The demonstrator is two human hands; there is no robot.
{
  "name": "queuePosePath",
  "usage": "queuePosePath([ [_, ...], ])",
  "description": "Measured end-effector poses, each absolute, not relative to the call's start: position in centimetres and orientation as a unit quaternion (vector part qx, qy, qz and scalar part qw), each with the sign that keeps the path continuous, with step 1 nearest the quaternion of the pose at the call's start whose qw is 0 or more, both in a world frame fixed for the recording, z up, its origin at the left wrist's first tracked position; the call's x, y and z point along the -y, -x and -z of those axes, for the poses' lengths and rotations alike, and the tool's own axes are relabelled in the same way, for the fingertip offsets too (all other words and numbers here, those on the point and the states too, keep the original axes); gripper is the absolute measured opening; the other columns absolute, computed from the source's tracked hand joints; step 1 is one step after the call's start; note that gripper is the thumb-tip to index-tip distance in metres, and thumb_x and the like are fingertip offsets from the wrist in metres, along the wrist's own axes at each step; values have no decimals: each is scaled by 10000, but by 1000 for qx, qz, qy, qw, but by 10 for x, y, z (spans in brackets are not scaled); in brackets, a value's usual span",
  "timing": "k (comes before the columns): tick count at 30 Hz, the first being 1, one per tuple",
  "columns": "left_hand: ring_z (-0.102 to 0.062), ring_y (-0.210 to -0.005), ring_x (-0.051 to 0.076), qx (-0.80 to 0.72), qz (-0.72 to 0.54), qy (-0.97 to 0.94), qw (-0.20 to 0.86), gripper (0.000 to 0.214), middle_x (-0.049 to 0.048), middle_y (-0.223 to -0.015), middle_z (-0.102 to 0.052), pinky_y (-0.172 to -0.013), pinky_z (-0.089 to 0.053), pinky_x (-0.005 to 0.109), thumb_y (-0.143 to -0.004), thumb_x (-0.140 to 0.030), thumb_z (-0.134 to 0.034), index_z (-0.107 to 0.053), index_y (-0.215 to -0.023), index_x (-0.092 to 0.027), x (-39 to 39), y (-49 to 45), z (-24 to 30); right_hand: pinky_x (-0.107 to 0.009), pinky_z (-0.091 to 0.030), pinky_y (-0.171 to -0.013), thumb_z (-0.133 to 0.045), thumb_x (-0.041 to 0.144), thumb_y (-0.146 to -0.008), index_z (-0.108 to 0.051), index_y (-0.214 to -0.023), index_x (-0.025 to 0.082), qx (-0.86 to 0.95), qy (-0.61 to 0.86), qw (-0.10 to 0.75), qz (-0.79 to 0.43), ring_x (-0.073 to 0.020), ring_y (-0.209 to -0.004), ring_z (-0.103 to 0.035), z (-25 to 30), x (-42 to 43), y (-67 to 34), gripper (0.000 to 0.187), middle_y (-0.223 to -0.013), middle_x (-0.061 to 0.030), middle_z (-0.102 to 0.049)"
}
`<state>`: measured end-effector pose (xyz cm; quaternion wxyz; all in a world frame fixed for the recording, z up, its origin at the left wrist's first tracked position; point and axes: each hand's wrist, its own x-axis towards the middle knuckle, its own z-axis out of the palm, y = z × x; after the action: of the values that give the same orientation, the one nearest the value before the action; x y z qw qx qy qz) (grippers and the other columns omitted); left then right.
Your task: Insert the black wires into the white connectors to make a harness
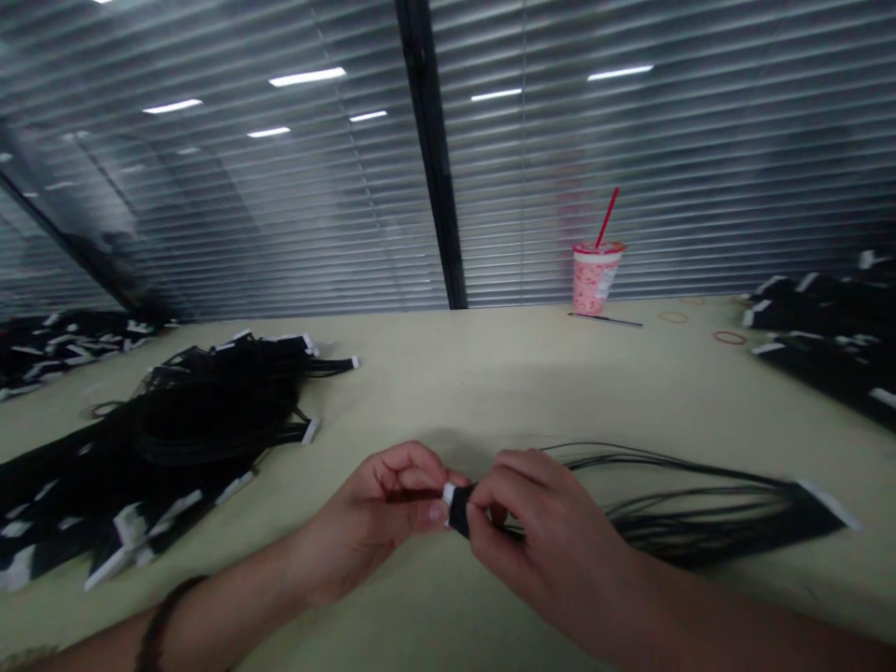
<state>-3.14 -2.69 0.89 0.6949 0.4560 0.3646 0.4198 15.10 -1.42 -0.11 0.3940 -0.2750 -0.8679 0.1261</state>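
Between my hands is one end of a black wire harness point(707, 523), with a small white connector point(449, 493) at its tip. My left hand point(392, 499) pinches the white connector between thumb and fingers. Just to the right, my right hand point(536, 523) grips the black wires behind the connector, its fingers curled and partly hiding them. From there the loose wires fan out rightward under my right forearm to a wide white connector point(830, 504) lying on the table.
Piled black harnesses point(217, 411) with white ends cover the table's left side; more bundles point(833, 327) lie at the right. A pink cup with a red straw point(594, 280), a pen point(606, 320) and a red rubber band point(730, 338) are near the glass with blinds point(672, 168).
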Motion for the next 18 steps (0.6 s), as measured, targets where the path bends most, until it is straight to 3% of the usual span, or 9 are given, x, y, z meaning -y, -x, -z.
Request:
queuePosePath([
  [8,-595,-769,130,-374,-406,-498,668,116,39,-855,-654,-724,-423,253,-715,-65,-612,-551,-764,-151,27,31,-6,-222,-352,-644,-434,148,-817,-554,-694,129,859,295,375,-184,-111,-693,-440,5,16,-151,173,-683,-22,-505],
  [18,-593,-719,105,-385,-410,-510,651,131,10,-778,-660,-673,-420,213,-706,-74,-626,-545,-770,-155,27,31,-4,-225,-357,-660,-421,146,-818,-552,-716,125,852,300,378,-201,-117,-722,-445,8,16,-151,167,-713,-33,-512],
])
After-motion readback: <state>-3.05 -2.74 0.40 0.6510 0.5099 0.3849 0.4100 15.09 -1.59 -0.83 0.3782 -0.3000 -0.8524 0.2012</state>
